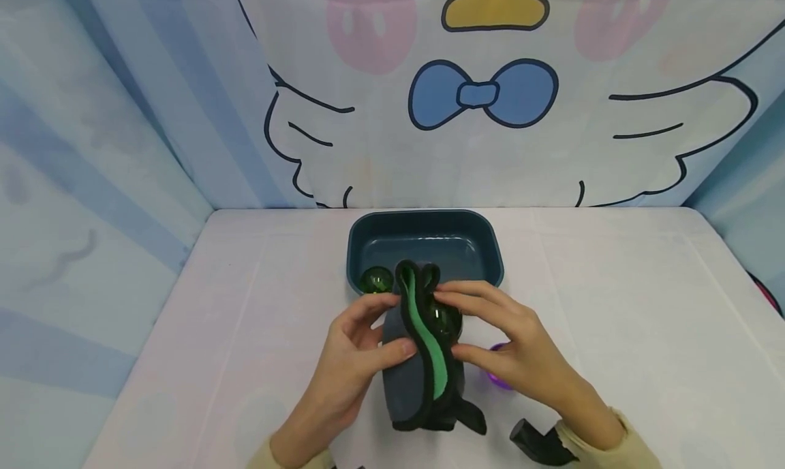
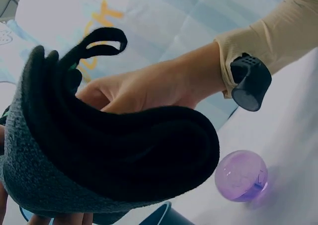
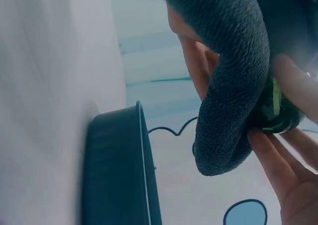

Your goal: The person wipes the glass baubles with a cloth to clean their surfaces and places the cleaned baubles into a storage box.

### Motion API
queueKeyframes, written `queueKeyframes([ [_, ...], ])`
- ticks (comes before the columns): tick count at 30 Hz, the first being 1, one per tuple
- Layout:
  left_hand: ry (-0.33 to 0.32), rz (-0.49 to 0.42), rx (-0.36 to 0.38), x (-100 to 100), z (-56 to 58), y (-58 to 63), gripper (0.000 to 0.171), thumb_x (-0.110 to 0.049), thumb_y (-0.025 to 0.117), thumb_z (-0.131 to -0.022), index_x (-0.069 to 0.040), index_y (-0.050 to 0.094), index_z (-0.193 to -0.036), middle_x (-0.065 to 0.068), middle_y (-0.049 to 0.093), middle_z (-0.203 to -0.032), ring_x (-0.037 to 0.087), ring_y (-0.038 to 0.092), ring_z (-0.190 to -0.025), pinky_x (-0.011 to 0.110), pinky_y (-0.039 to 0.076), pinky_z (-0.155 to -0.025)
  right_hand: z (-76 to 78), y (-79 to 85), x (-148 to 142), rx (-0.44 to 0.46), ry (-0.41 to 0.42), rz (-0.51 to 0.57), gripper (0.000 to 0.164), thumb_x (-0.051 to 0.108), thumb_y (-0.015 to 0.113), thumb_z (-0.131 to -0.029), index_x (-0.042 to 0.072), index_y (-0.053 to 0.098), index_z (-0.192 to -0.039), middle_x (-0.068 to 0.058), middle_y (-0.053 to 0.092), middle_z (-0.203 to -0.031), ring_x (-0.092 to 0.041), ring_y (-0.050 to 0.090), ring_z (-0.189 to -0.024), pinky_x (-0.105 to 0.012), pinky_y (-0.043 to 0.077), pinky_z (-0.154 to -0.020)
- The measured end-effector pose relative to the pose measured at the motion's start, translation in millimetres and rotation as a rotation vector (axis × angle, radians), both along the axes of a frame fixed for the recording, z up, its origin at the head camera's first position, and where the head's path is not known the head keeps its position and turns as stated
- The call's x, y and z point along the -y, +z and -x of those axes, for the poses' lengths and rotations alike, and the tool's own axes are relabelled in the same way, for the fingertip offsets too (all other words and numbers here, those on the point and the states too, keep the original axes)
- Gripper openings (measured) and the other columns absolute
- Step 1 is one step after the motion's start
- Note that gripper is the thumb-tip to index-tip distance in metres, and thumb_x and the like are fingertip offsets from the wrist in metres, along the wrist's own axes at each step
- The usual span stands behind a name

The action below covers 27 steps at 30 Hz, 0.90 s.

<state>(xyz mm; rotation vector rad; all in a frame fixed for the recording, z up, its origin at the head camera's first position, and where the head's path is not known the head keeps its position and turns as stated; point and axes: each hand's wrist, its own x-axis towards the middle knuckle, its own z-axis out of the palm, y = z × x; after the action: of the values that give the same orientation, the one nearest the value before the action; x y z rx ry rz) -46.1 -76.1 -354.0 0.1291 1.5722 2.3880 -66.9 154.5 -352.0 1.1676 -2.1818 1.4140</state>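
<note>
A thick dark grey cloth with black edging, a green strip and a black loop is folded over and held above the table. My left hand grips its left side, thumb in front and fingers behind. At its right side my right hand pinches a clear green ball, which lies against the cloth's fold. In the right wrist view the fingertips sit on both sides of this green ball, partly hidden by the cloth. A second green ball is in the dark blue basin.
A clear purple ball lies on the white table, partly behind my right hand in the head view. The basin stands at the table's back edge, just beyond the cloth. A printed curtain rises directly behind it.
</note>
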Motion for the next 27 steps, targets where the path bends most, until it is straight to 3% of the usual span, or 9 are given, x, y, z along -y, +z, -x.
queueKeyframes([
  [5,-0.008,-0.007,-0.011,2.1,-0.3,1.7,0.046,-0.002,0.079,-0.079,-0.013,0.061,-0.120,0.012,0.049,-0.132,0.029,0.058,-0.116,0.034,0.056,-0.090,-2.5,0.3,-0.6,0.119,-0.001,-0.020,0.064,-0.001,0.080,-0.079,0.003,0.055,-0.137,-0.010,0.061,-0.134,-0.012,0.062,-0.116,-0.026,0.056,-0.089],
  [8,-0.010,-0.014,-0.006,2.3,0.3,1.8,0.047,-0.002,0.079,-0.079,-0.013,0.060,-0.121,0.012,0.050,-0.133,0.029,0.058,-0.116,0.034,0.055,-0.092,-3.2,0.7,1.2,0.137,-0.016,-0.022,0.069,-0.007,0.079,-0.076,0.004,0.054,-0.139,-0.009,0.061,-0.134,-0.013,0.062,-0.116,-0.026,0.056,-0.089],
  [11,0.004,-0.006,0.015,1.9,1.5,1.5,0.049,-0.002,0.078,-0.081,-0.011,0.059,-0.125,0.013,0.050,-0.134,0.028,0.059,-0.116,0.034,0.054,-0.093,-4.2,1.3,4.0,0.120,-0.053,-0.016,0.066,-0.003,0.080,-0.078,0.006,0.056,-0.138,-0.008,0.056,-0.136,-0.014,0.056,-0.122,-0.023,0.053,-0.094],
  [15,0.026,-0.013,0.048,1.1,2.6,1.6,0.051,-0.001,0.076,-0.080,-0.009,0.057,-0.127,0.012,0.049,-0.136,0.027,0.059,-0.117,0.034,0.054,-0.094,-4.2,0.7,6.4,0.015,-0.097,-0.003,0.050,0.022,0.076,-0.088,0.006,0.061,-0.133,-0.011,0.055,-0.133,-0.017,0.053,-0.123,-0.019,0.046,-0.101],
  [19,0.034,-0.019,0.070,-0.1,2.6,1.5,0.051,0.000,0.077,-0.079,-0.009,0.057,-0.126,0.012,0.049,-0.137,0.026,0.059,-0.118,0.034,0.053,-0.095,-3.8,1.2,7.3,-0.054,-0.090,-0.017,0.049,0.037,0.066,-0.093,0.005,0.062,-0.130,-0.013,0.057,-0.130,-0.016,0.053,-0.123,-0.018,0.044,-0.103],
  [24,0.028,-0.009,0.072,0.1,2.7,0.5,0.050,-0.001,0.077,-0.079,-0.009,0.057,-0.124,0.011,0.049,-0.136,0.026,0.058,-0.118,0.034,0.053,-0.095,-2.4,1.5,5.6,-0.064,-0.057,-0.018,0.048,0.030,0.068,-0.093,0.003,0.061,-0.132,-0.013,0.059,-0.131,-0.016,0.056,-0.123,-0.019,0.049,-0.098],
  [27,0.013,-0.004,0.061,1.0,2.4,0.1,0.049,-0.001,0.078,-0.078,-0.010,0.058,-0.122,0.011,0.048,-0.136,0.026,0.057,-0.119,0.034,0.053,-0.094,-3.6,3.0,2.9,0.056,-0.031,-0.002,0.052,0.012,0.077,-0.086,0.003,0.059,-0.134,-0.011,0.061,-0.131,-0.014,0.060,-0.119,-0.023,0.054,-0.091],
])
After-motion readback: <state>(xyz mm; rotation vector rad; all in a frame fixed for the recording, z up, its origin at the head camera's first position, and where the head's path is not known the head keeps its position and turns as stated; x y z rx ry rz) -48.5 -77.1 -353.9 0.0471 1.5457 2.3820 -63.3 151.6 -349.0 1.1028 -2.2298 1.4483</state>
